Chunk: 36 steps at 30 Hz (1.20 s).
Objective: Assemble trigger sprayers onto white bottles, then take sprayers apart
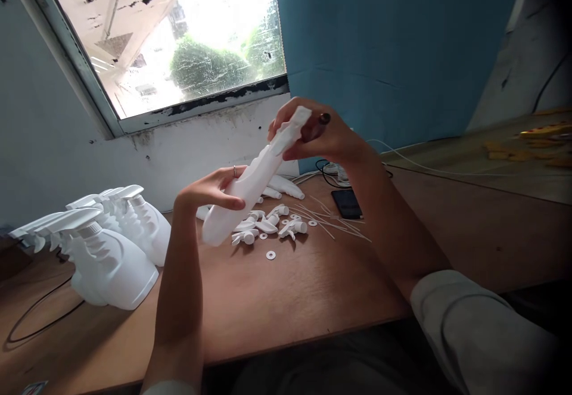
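Note:
A white plastic spray bottle (250, 186) is held up at a slant over the table, its top towards the upper right. My left hand (214, 189) is closed around the lower body, thumb in front. At the neck and the white top piece (297, 124), my right hand (326, 133) is closed, its fingers partly hidden behind the bottle. A dark, round-ended thing (325, 119) sticks out by the right fingers; I cannot make out its kind. Below lie loose white trigger spray heads (292, 228), white washers (270, 255) and thin white tubes (335, 219).
Several white spray bottles with trigger heads (120, 264) stand close together on the left of the wooden table (268, 311). More white bottles (286, 186) lie behind my hands. A dark phone (346, 204) and cables (328, 171) are near the wall, below a window (201, 37).

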{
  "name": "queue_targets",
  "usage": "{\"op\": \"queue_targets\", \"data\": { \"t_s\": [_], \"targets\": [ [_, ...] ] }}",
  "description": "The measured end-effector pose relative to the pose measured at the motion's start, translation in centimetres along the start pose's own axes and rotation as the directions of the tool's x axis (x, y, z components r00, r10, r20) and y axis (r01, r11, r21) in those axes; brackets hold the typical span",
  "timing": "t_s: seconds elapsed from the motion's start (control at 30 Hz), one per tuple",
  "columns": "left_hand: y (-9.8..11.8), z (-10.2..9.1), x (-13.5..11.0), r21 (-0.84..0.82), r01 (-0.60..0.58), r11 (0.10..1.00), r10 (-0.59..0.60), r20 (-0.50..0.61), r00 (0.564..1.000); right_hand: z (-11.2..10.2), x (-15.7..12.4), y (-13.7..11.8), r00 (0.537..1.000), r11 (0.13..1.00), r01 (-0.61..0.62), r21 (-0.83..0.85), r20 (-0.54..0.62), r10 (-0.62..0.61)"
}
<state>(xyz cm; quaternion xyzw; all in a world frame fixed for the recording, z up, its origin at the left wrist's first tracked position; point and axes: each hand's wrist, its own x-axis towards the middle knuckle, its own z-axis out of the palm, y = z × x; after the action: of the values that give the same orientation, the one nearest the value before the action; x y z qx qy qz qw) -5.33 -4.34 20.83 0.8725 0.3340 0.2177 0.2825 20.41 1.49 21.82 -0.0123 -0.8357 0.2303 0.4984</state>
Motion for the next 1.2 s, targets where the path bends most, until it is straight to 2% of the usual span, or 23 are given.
{"op": "queue_targets", "data": {
  "t_s": [0.1,0.23,0.37,0.47,0.57,0.63,0.7,0.73,0.8,0.83,0.9,0.97,1.0,1.07,1.1,1.13,1.17,1.2],
  "targets": [
    [0.3,-0.1,-0.3,-0.135,-0.046,0.990,0.058,0.080,0.995,-0.3,-0.3,-0.1,0.998,0.997,-0.055,0.053,-0.003,0.055],
    [0.5,-0.1,-0.5,-0.144,-0.040,0.989,0.055,0.101,0.993,-0.1,-0.5,-0.3,0.990,0.991,-0.132,-0.001,-0.039,0.132],
    [-0.2,-0.4,-0.6,-0.229,-0.008,0.973,0.052,0.184,0.981,0.0,-0.7,-0.9,0.996,0.995,-0.086,0.055,0.043,0.083],
    [-0.7,-0.6,-0.5,-0.257,0.021,0.966,0.033,0.204,0.978,0.2,-0.7,-1.4,0.994,0.995,-0.066,0.074,0.086,0.060],
    [-1.0,-0.8,-0.5,-0.227,0.064,0.972,-0.009,0.232,0.973,0.2,-0.6,-1.7,0.995,0.996,-0.092,0.007,0.034,0.092],
    [-1.4,-1.1,-0.6,-0.211,0.097,0.973,-0.041,0.256,0.966,-0.2,-0.6,-1.7,0.996,0.996,-0.060,0.064,-0.059,0.063],
    [-2.1,-1.8,-1.0,-0.181,0.125,0.976,-0.085,0.211,0.974,-1.1,-0.6,-1.7,0.978,0.988,0.031,0.154,-0.207,0.002],
    [-2.7,-2.2,-1.2,-0.152,0.144,0.978,-0.121,0.149,0.981,-1.8,-0.7,-1.7,0.956,0.984,0.076,0.164,-0.291,-0.025],
    [-4.4,-3.1,-1.7,-0.089,0.203,0.975,-0.207,-0.039,0.978,-3.2,-0.9,-1.7,0.893,0.986,0.138,0.090,-0.442,-0.084],
    [-5.5,-3.5,-1.9,-0.067,0.238,0.969,-0.246,-0.147,0.958,-3.9,-1.1,-1.6,0.864,0.990,0.138,0.025,-0.492,-0.108],
    [-8.0,-3.9,-2.1,-0.062,0.290,0.955,-0.293,-0.347,0.891,-5.3,-1.4,-1.5,0.820,0.990,0.105,-0.094,-0.556,-0.140],
    [-11.0,-4.1,-2.0,-0.053,0.344,0.938,-0.319,-0.525,0.789,-6.2,-1.7,-1.3,0.793,0.984,0.059,-0.170,-0.591,-0.149],
    [-12.5,-4.1,-1.9,-0.021,0.407,0.913,-0.333,-0.616,0.714,-6.5,-1.8,-1.3,0.782,0.981,0.033,-0.194,-0.605,-0.146],
    [-15.4,-3.9,-1.5,0.062,0.597,0.800,-0.307,-0.813,0.495,-6.8,-2.0,-1.3,0.768,0.976,-0.014,-0.218,-0.627,-0.128],
    [-16.7,-3.7,-1.4,0.090,0.681,0.727,-0.268,-0.875,0.402,-6.8,-2.0,-1.3,0.764,0.974,-0.036,-0.223,-0.634,-0.117],
    [-17.9,-3.6,-1.3,0.093,0.737,0.670,-0.229,-0.918,0.324,-6.7,-2.0,-1.4,0.764,0.973,-0.052,-0.225,-0.637,-0.106],
    [-18.9,-3.4,-1.3,0.083,0.770,0.633,-0.203,-0.942,0.268,-6.7,-2.0,-1.4,0.766,0.973,-0.057,-0.224,-0.635,-0.101],
    [-19.7,-3.2,-1.3,0.070,0.785,0.616,-0.191,-0.953,0.235,-6.6,-2.0,-1.4,0.771,0.974,-0.050,-0.221,-0.629,-0.103]
  ]
}}
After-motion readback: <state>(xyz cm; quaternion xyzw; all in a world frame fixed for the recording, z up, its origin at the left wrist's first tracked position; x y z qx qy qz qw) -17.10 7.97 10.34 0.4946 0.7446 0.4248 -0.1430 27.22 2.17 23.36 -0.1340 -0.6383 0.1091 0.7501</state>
